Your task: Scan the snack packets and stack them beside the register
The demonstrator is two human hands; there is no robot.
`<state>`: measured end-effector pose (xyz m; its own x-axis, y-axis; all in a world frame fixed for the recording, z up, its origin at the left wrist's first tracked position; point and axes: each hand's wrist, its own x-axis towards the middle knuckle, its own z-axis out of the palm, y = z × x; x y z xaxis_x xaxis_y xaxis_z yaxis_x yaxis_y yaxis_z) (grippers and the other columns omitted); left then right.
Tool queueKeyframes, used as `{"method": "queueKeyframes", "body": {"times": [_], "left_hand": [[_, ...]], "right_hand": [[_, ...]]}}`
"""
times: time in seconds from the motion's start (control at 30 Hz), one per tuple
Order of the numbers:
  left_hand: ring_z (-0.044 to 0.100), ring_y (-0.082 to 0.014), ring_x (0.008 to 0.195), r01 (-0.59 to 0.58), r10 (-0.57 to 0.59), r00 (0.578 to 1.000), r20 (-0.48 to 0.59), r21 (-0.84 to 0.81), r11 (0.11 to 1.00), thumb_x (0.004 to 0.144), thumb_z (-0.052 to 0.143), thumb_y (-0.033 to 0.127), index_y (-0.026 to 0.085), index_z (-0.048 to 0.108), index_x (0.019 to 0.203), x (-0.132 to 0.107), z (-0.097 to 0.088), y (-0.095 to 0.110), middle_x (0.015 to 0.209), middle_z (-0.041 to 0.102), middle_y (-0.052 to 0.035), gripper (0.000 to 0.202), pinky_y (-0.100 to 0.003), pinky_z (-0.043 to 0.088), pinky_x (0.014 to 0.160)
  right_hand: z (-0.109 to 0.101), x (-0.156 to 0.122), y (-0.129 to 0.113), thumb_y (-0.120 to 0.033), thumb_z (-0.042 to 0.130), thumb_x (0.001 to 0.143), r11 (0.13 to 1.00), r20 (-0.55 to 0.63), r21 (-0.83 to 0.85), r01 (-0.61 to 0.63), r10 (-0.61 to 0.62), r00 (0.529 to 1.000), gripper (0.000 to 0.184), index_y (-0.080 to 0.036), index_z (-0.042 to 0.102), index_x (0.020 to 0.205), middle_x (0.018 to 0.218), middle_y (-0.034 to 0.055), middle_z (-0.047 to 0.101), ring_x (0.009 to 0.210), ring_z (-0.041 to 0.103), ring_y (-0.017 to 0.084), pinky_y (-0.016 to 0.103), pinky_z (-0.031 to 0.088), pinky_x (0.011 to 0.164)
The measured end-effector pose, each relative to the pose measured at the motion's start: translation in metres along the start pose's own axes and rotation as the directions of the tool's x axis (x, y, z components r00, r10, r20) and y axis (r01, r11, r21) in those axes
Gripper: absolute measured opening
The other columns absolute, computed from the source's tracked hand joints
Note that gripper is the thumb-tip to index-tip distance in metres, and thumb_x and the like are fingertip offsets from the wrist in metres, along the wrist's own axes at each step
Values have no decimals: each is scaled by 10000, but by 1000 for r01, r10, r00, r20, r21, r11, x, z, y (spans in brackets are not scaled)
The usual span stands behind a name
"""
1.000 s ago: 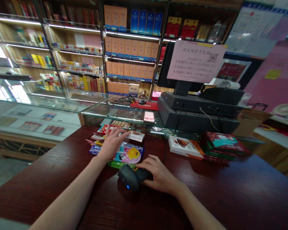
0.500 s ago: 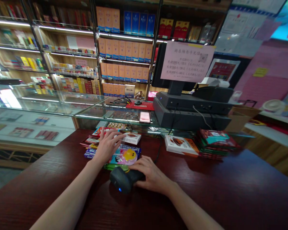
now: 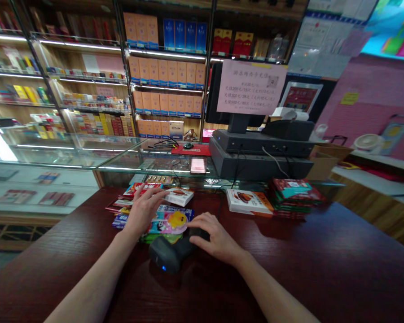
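A dark barcode scanner (image 3: 166, 255) with a blue light lies on the brown counter (image 3: 202, 291), its head toward the left. My right hand (image 3: 217, 237) hovers at the end of its handle, fingers and thumb apart; the handle's end partly shows between them. My left hand (image 3: 144, 211) is spread over several colourful snack packets, its fingers stretched forward. Among these are a packet with a yellow chick (image 3: 177, 219), a green packet (image 3: 168, 237) beneath it and a red packet (image 3: 141, 188) behind. Just past the left fingertips is a white box (image 3: 180, 196).
A white-and-orange box (image 3: 247, 202) and a stack of red-green packets (image 3: 292, 197) lie to the right. Behind stand a glass display counter (image 3: 144, 163) and a cash register (image 3: 259, 157) with a pink notice (image 3: 251, 89). A cable runs back from the scanner area.
My right hand has loosened from the scanner's handle and risen slightly toward its end. The scanner stays on the counter. My left hand remains over the packets; the view has shifted slightly.
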<state>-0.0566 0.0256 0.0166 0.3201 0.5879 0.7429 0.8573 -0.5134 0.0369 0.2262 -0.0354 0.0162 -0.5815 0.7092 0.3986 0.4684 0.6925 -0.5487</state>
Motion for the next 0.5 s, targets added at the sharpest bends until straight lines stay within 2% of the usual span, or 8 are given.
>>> {"method": "queueKeyframes", "body": {"times": [0.13, 0.27, 0.5], "left_hand": [[685, -194, 1059, -20, 20, 1000, -10, -32, 999, 988, 490, 288, 312, 676, 1205, 0, 0, -4, 1138, 727, -28, 287, -507, 236, 1226], [694, -195, 1045, -27, 25, 999, -30, -76, 997, 993, 474, 301, 307, 683, 1191, 0, 0, -4, 1142, 731, -32, 288, -515, 248, 1225], [700, -201, 1045, -26, 14, 997, -76, -160, 987, 1008, 458, 320, 296, 685, 1195, 2, -2, 2, 1140, 739, -41, 295, -541, 263, 1226]], "right_hand": [[1, 2, 18, -338, 574, 975, 986, -170, 108, -128, 145, 975, 276, -261, 682, 1217, 1166, 68, 678, 1132, 596, 221, 404, 471, 1017], [4, 3, 42, -354, 550, 964, 952, -307, 207, -227, 283, 908, 338, -249, 645, 1270, 1269, 79, 653, 1216, 594, 230, 440, 443, 1096], [9, 4, 66, -425, 555, 921, 872, -340, 357, -337, 457, 822, 545, -198, 539, 1416, 1443, 138, 572, 1299, 570, 258, 472, 455, 1107]]}}
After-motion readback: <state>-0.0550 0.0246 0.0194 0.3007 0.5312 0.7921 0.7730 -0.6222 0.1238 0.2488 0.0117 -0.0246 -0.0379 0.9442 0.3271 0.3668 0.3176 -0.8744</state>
